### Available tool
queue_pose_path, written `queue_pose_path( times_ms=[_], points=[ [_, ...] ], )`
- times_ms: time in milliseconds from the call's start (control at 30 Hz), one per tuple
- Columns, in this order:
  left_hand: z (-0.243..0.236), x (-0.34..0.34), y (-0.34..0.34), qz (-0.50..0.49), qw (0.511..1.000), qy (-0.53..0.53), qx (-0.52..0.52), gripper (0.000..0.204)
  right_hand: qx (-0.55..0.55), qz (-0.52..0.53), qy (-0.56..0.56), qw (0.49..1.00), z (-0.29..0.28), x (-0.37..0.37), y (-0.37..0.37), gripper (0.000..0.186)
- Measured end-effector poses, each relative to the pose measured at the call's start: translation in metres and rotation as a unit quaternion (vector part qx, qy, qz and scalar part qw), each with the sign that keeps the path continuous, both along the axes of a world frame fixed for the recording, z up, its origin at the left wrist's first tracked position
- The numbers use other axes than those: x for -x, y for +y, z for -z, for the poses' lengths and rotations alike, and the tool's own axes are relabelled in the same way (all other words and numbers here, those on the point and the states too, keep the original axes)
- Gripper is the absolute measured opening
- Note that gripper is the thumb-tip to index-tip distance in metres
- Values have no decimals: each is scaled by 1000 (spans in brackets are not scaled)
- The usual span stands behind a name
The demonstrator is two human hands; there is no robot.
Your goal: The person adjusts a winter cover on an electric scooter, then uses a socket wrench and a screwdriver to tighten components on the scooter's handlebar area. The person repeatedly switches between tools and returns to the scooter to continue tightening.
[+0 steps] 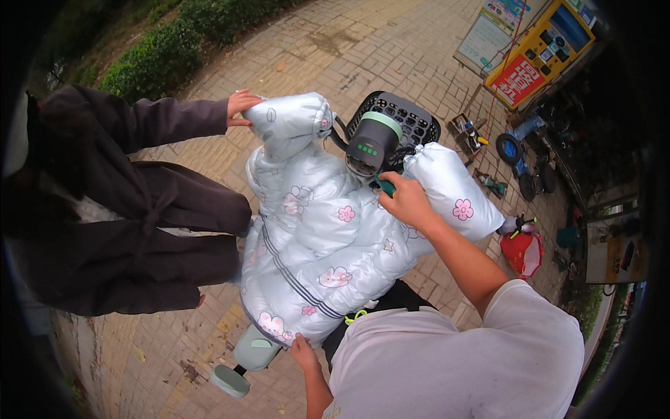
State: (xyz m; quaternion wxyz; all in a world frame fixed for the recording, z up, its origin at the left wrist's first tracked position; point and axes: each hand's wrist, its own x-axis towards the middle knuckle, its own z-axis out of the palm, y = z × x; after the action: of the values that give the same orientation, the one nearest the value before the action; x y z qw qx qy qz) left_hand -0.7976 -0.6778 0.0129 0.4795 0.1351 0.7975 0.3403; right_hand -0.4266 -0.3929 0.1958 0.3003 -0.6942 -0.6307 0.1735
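Note:
A padded silvery-white scooter wind quilt point(317, 244), printed with pink flowers and rabbits, drapes over the front of an electric scooter. My right hand point(408, 200) is closed around a green-and-black handled tool point(385, 186) just below the scooter's dashboard point(375, 142); the tool's working end is hidden. Down at the quilt's lower edge, my left hand point(304, 353) grips the hem, with part of its fingers out of sight. Puffy sleeves cover both handlebar ends. Another person's hand point(241, 107) rests on the left sleeve point(293, 119).
A person in dark clothes point(153, 209) stands close on the left. The scooter has a black front basket point(419, 115) and a pale green seat point(257, 349). Tires point(509, 148), a toolbox point(464, 133) and a red bag point(520, 253) lie on the paving at right.

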Motion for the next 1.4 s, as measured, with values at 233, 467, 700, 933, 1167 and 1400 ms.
queue_pose_path(
  times_ms=[233,467,700,933,1167,1400],
  points=[
    [-6,-4,4,-5,1000,-6,17,44,18,-18,-19,1000,-7,-3,5,33],
    [-3,-16,9,-7,1000,-7,-11,43,35,-10,3,999,-8,-4,7,33],
    [-6,-18,15,19,1000,-14,11,45,14,-33,10,999,-5,-9,6,32],
    [-30,-31,54,58,997,-47,21,42,3,-39,-4,999,-17,1,-3,34],
    [-104,-107,243,348,905,-83,-229,29,56,1,-20,998,-28,8,1,34],
    [-146,-203,393,620,745,29,-242,40,71,9,-31,997,-31,8,11,36]
  ],
)
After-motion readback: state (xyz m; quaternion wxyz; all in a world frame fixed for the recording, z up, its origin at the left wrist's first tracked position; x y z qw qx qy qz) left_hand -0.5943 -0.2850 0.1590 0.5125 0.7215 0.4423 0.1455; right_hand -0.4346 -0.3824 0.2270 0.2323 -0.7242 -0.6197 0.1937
